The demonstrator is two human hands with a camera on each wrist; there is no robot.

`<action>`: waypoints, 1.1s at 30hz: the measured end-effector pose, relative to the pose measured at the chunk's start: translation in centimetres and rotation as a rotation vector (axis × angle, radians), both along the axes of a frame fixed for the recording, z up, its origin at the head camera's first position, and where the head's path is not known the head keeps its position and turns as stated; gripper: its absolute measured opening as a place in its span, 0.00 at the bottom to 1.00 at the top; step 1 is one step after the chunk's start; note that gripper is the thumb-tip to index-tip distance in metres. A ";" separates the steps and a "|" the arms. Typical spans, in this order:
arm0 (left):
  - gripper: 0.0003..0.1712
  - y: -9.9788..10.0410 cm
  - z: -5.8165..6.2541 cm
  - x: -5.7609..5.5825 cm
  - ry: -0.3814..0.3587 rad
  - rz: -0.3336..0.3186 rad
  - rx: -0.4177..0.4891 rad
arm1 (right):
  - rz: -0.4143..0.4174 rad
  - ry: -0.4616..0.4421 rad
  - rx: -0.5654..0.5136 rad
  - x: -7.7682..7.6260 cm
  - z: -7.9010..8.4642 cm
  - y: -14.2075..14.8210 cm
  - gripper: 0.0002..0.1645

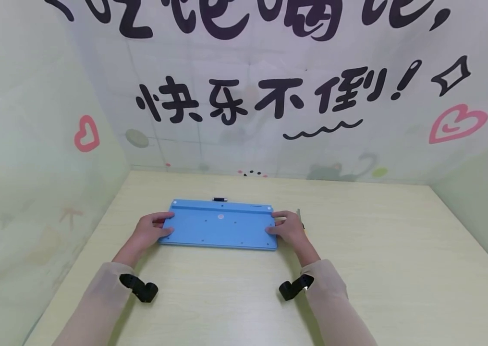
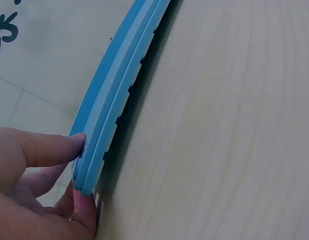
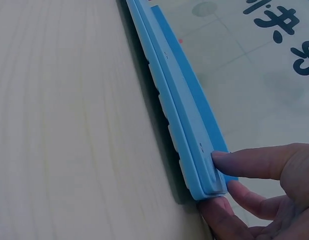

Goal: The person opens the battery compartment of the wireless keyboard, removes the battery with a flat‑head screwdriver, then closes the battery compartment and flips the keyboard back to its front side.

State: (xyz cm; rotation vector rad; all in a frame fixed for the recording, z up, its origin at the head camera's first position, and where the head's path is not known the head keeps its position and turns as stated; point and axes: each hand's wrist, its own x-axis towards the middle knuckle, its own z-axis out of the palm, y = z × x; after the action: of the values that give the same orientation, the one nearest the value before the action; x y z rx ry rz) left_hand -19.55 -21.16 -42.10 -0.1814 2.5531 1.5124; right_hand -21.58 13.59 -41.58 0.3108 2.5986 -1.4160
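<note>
A blue keyboard [image 1: 218,228] lies underside up across the middle of the table, its flat back with small screw holes facing me. My left hand [image 1: 146,231] grips its left end, thumb on the back and fingers under the edge. At the opposite end my right hand [image 1: 289,229] pinches it the same way. Pale keys [image 2: 123,103] point down toward the tabletop in the left wrist view, with a dark shadow below them. The right wrist view shows the thumb [image 3: 249,161] pressing on the blue back near the corner.
Just behind the keyboard's far edge is a small black object [image 1: 220,199]. A thin grey and orange item [image 1: 299,216] sits beyond my right hand, partly hidden by it. Printed fabric walls [image 1: 248,154] enclose the pale wooden table [image 1: 378,250] at the back and both sides.
</note>
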 end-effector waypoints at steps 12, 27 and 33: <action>0.34 -1.1 -0.5 0.1 -0.020 -0.034 0.162 | 0.006 0.008 -0.052 0.1 0.1 0.6 0.28; 0.30 -1.1 0.7 0.6 0.049 -0.064 0.382 | 0.046 0.074 -0.120 0.0 0.9 1.5 0.28; 0.32 -1.2 1.2 0.8 0.063 -0.062 0.399 | 0.068 0.090 -0.122 0.1 1.3 1.7 0.28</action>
State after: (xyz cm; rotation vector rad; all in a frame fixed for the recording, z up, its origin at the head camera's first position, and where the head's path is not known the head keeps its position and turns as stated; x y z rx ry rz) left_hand -18.78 -22.35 -40.89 -0.0018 2.2151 1.9862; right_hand -21.49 15.27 -40.27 0.1436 2.5513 -1.5907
